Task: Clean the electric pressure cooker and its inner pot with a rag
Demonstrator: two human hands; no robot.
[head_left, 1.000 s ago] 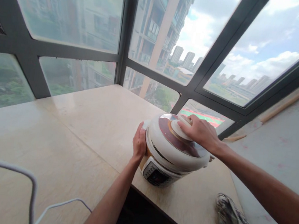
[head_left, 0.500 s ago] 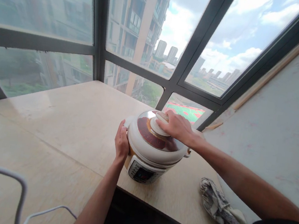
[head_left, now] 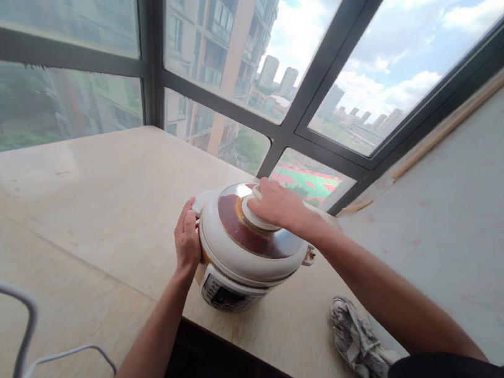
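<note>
A white electric pressure cooker (head_left: 240, 275) with a dark control panel on its front stands on the marble-look ledge, close to the front edge. Its round lid (head_left: 245, 238) has a shiny reddish-brown top and sits on the pot. From above, my right hand (head_left: 280, 207) is closed over the white knob (head_left: 255, 192) at the lid's centre, covering most of it. My left hand (head_left: 188, 239) presses against the cooker's left side, with its fingers curled at the white side handle (head_left: 203, 201). Part of that grip is hidden.
A crumpled grey-and-white cloth (head_left: 361, 345) lies on the ledge (head_left: 92, 191) to the right. At the lower left a white cable (head_left: 29, 308) loops into view. Dark-framed windows (head_left: 287, 138) rise behind the cooker, and a patterned wall (head_left: 475, 233) closes the right side.
The view has shifted slightly, so cooker, hands and cloth appear further left. My right hand's fingers now cover more of the knob. Both hands keep their places on the cooker.
</note>
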